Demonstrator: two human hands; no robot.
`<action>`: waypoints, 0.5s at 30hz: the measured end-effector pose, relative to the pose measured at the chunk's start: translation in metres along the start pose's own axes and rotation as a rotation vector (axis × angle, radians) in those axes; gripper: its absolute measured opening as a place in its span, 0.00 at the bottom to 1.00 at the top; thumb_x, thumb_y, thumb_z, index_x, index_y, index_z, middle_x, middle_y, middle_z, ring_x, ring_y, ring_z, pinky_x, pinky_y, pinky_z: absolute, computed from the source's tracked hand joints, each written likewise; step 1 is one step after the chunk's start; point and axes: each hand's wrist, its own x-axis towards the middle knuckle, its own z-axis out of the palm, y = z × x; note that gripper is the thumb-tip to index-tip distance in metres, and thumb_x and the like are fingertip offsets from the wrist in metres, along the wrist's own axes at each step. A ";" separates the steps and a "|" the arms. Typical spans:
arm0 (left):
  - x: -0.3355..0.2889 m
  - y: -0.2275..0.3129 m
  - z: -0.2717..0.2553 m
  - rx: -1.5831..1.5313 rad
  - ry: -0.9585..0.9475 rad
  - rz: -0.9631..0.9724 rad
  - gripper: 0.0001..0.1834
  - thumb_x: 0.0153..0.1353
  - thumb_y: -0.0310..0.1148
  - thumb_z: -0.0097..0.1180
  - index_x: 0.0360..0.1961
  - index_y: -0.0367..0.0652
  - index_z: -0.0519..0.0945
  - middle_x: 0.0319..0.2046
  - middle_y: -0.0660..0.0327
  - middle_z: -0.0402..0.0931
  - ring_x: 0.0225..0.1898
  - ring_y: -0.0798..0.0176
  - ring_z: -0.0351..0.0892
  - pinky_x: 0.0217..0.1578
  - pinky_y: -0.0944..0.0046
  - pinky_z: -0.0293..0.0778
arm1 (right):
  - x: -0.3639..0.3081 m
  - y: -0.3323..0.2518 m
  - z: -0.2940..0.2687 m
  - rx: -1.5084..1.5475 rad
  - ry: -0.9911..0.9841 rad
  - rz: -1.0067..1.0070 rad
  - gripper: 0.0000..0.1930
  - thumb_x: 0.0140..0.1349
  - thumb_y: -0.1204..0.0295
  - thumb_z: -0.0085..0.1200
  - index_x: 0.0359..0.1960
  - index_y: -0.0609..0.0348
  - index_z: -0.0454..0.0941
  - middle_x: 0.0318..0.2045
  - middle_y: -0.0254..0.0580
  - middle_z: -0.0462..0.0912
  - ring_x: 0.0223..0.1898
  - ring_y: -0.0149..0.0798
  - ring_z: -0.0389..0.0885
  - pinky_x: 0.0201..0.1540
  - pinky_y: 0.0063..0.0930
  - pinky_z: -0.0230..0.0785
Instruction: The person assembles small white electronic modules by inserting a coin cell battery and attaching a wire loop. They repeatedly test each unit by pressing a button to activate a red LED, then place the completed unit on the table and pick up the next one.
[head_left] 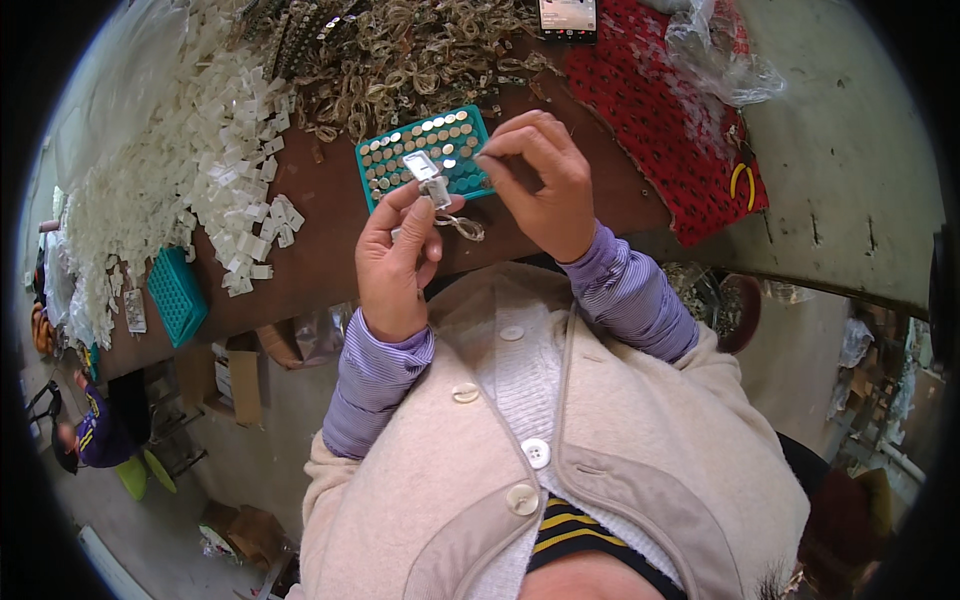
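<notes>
My left hand (396,262) is closed around a small white plastic case (436,190), pinched between thumb and fingers. Its hinged lid (421,166) stands up, and a looped pale wire (464,228) hangs beside it. To the right, my right hand (545,180) is raised with thumb and index fingertips brought together; whatever is between them is too small to make out. Beneath and beyond both hands lies a teal tray (372,146) with rows of round silver button cells (421,131). Some pockets at its right side hold no cell. My left hand covers part of its near edge.
A big heap of white plastic cases (215,150) covers the table's left. Bundled wires (400,50) pile up at the back, near a phone (568,20). A second teal tray (176,297) rests at the left edge. Red patterned cloth (665,110) and a clear bag (725,55) lie right.
</notes>
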 end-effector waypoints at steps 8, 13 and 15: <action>-0.001 -0.002 -0.018 -0.082 -0.079 0.047 0.15 0.79 0.33 0.58 0.62 0.39 0.81 0.47 0.51 0.90 0.24 0.81 0.70 0.18 0.80 0.59 | -0.009 -0.007 -0.018 -0.111 -0.160 0.028 0.09 0.56 0.85 0.66 0.37 0.62 0.82 0.35 0.44 0.81 0.38 0.49 0.83 0.40 0.41 0.79; -0.004 -0.003 -0.021 -0.068 -0.129 0.039 0.15 0.80 0.33 0.57 0.62 0.38 0.81 0.47 0.50 0.90 0.23 0.81 0.69 0.18 0.80 0.59 | -0.005 -0.014 -0.016 -0.272 -0.341 -0.070 0.09 0.56 0.82 0.68 0.38 0.61 0.84 0.35 0.44 0.80 0.39 0.50 0.83 0.41 0.42 0.79; -0.005 -0.002 -0.022 -0.068 -0.122 0.016 0.16 0.80 0.33 0.57 0.62 0.37 0.81 0.48 0.49 0.90 0.23 0.81 0.68 0.18 0.80 0.59 | -0.001 -0.019 -0.015 -0.330 -0.356 -0.067 0.08 0.56 0.81 0.68 0.37 0.61 0.84 0.35 0.44 0.80 0.39 0.50 0.83 0.41 0.41 0.79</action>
